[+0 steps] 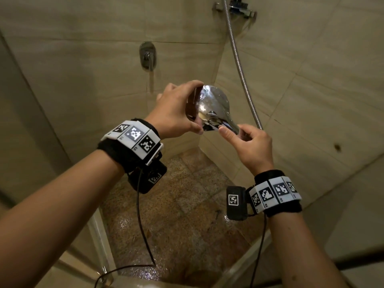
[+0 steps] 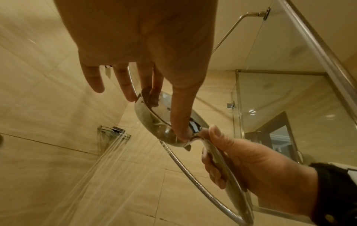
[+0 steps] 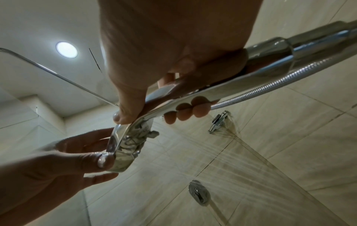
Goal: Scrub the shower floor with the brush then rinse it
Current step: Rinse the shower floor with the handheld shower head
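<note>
We hold the chrome handheld shower head (image 1: 212, 109) up at chest height inside the stall, above the wet speckled brown stone shower floor (image 1: 187, 215). Our right hand (image 1: 250, 146) is wrapped around its slim chrome handle (image 2: 222, 165), thumb lying along the neck where the handle meets the round head. Our left hand (image 1: 176, 113) cups the head itself, thumb on the lower rim and fingers over the far edge (the little finger stands free of it in the left wrist view). The spray face points away from us, toward the beige tiled wall (image 1: 83, 59), and fine streams of water (image 2: 108, 156) fan out from it down toward that wall.

A ribbed metal hose (image 1: 239, 65) runs from the handle's end up the right-hand wall to a chrome wall bracket (image 1: 236, 7). On the back wall sits an oval chrome mixer valve (image 1: 148, 56) with a spout, and a thin stream of water falls from the spout. A glass shower panel with a metal frame (image 2: 289, 107) closes the stall's side, and a round ceiling light (image 3: 66, 49) glows overhead. We cannot see the brush in any view.
</note>
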The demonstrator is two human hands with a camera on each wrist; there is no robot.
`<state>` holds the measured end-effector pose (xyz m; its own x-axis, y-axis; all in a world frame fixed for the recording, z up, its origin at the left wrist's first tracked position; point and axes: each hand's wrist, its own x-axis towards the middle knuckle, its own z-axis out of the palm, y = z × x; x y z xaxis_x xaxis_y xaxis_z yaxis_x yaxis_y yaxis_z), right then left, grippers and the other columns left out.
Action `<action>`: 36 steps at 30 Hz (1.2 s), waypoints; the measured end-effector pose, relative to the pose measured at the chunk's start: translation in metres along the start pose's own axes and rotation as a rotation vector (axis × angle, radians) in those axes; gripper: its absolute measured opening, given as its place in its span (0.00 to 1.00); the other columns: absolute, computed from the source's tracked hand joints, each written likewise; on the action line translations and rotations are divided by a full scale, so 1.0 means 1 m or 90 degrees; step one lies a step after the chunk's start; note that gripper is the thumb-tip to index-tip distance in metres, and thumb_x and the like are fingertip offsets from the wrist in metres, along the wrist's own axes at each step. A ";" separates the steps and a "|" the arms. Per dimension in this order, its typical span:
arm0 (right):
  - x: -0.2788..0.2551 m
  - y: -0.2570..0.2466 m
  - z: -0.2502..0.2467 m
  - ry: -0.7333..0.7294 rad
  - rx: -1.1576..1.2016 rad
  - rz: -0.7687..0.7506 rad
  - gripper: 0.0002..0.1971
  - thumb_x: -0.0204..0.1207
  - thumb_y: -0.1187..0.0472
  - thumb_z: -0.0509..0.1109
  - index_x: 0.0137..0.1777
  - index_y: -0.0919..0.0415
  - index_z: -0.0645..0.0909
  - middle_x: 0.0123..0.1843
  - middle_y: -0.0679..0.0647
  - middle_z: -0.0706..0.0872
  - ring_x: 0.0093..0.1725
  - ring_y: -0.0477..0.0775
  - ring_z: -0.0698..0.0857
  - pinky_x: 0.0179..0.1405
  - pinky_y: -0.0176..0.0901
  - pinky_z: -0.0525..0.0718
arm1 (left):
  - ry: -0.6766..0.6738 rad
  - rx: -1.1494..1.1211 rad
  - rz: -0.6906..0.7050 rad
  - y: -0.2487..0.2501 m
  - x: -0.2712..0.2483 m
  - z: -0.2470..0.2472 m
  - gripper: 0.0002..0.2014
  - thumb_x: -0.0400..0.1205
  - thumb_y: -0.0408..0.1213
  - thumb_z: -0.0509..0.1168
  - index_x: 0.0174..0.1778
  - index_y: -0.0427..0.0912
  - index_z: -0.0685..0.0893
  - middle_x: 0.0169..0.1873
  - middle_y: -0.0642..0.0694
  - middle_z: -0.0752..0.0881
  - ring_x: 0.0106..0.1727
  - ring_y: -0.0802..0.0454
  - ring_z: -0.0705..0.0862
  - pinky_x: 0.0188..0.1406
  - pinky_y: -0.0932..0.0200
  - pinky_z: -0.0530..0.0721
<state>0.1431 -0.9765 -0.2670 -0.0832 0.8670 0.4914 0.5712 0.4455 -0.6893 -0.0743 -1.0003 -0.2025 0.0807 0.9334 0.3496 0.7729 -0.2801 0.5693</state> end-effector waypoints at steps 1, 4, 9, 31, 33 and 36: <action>-0.001 0.001 -0.002 0.001 -0.003 0.003 0.34 0.66 0.29 0.71 0.27 0.60 0.66 0.23 0.46 0.66 0.26 0.45 0.65 0.28 0.46 0.67 | -0.003 0.000 0.003 0.000 0.001 0.001 0.51 0.57 0.47 0.84 0.76 0.57 0.67 0.55 0.63 0.69 0.61 0.56 0.65 0.67 0.42 0.70; -0.001 0.003 -0.004 0.004 -0.007 0.009 0.32 0.67 0.31 0.72 0.26 0.58 0.66 0.23 0.44 0.65 0.25 0.44 0.65 0.28 0.44 0.66 | -0.008 -0.002 0.008 0.002 0.005 0.004 0.51 0.57 0.46 0.84 0.76 0.56 0.67 0.55 0.63 0.69 0.62 0.55 0.65 0.67 0.42 0.70; 0.001 0.005 -0.004 0.007 -0.006 0.012 0.35 0.66 0.29 0.71 0.27 0.62 0.67 0.23 0.45 0.65 0.26 0.46 0.65 0.29 0.47 0.66 | -0.016 -0.005 0.005 0.001 0.007 0.006 0.51 0.57 0.47 0.83 0.76 0.57 0.66 0.55 0.62 0.69 0.64 0.53 0.66 0.68 0.42 0.69; 0.000 0.018 -0.018 -0.020 -0.136 0.052 0.35 0.62 0.22 0.67 0.25 0.56 0.65 0.22 0.45 0.67 0.25 0.46 0.66 0.28 0.46 0.66 | -0.077 -0.021 -0.054 0.003 0.014 0.032 0.52 0.59 0.49 0.83 0.79 0.57 0.64 0.65 0.50 0.74 0.68 0.50 0.66 0.62 0.53 0.64; -0.001 0.018 -0.022 -0.020 -0.148 0.057 0.34 0.63 0.23 0.67 0.25 0.54 0.63 0.22 0.44 0.67 0.25 0.46 0.66 0.28 0.45 0.65 | -0.084 -0.021 -0.050 0.005 0.016 0.034 0.52 0.59 0.49 0.83 0.79 0.56 0.64 0.66 0.49 0.74 0.69 0.50 0.67 0.64 0.52 0.65; -0.002 0.019 -0.028 -0.026 -0.155 0.064 0.33 0.64 0.25 0.68 0.25 0.54 0.63 0.23 0.45 0.67 0.26 0.47 0.67 0.29 0.46 0.66 | -0.094 -0.017 -0.050 0.008 0.018 0.038 0.53 0.58 0.51 0.83 0.78 0.57 0.64 0.64 0.49 0.75 0.69 0.50 0.66 0.64 0.51 0.66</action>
<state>0.1768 -0.9758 -0.2660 -0.0460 0.9146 0.4018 0.7577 0.2941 -0.5826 -0.0431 -0.9770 -0.2202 0.1135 0.9750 0.1909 0.7635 -0.2086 0.6112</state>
